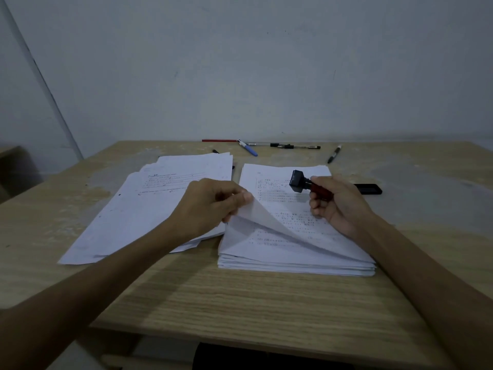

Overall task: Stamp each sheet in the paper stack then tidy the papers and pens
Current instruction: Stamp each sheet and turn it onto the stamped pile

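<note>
A thick stack of printed sheets [296, 260] lies on the wooden table [240, 297] at centre right. My left hand [210, 204] pinches the left edge of the top sheet [264, 222] and holds it lifted and curled. My right hand [336, 201] grips a stamp [306, 184] with a red handle and a black head, held sideways just above the stack's upper part. A loose spread of sheets [149, 206] lies to the left. Several pens lie along the far edge, among them a blue one [249, 148] and a black marker [334, 154].
A flat black ink pad or case [369, 189] lies right of the stack, partly behind my right hand. A red pencil [219, 140] and a black pen [294, 146] lie near the wall. A small black pen tip [215, 151] shows behind the left papers.
</note>
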